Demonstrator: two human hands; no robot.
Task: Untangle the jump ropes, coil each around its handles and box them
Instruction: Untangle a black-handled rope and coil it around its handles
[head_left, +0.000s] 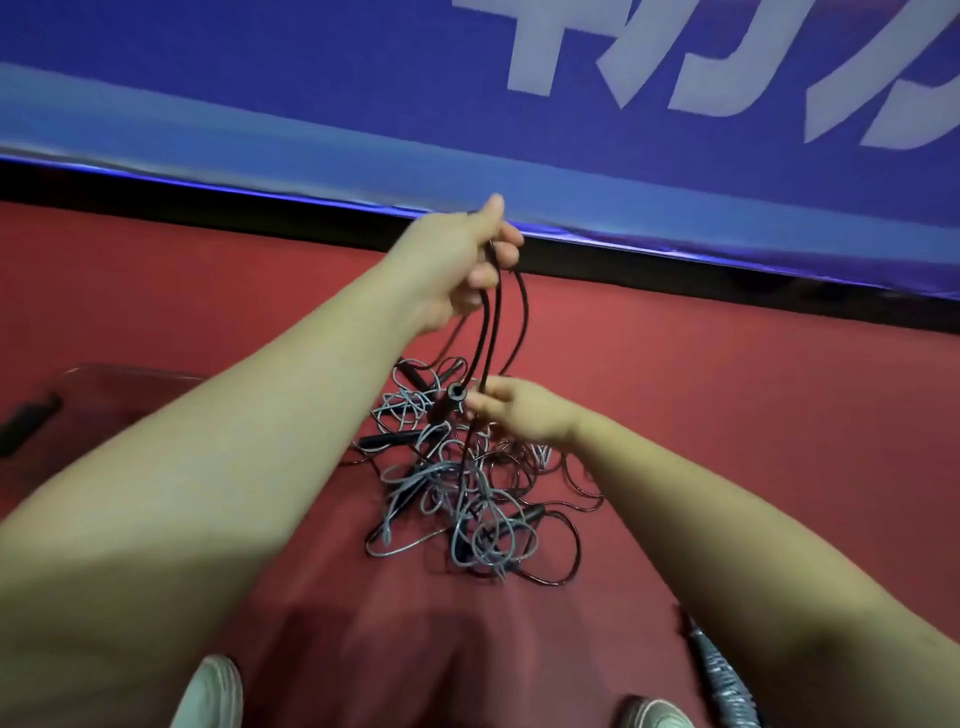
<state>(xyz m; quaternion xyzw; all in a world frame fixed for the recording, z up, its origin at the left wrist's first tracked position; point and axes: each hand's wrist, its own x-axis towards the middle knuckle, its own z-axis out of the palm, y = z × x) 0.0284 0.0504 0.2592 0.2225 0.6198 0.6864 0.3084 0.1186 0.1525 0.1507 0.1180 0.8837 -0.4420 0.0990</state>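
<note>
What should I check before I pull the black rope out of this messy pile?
1. Left hand grips the lifted loops of the black rope: ok.
2. Right hand pinches a strand beside the black handle: ok.
3. Black rope free of the tangle: not ok, it runs down into the pile.
4. Grey ropes apart from the black ones: not ok, they loop through each other.
5. Which other handle belongs to this rope: cannot tell.
6. Box ready: cannot tell, only the rim of a clear container shows behind the left arm.
</note>
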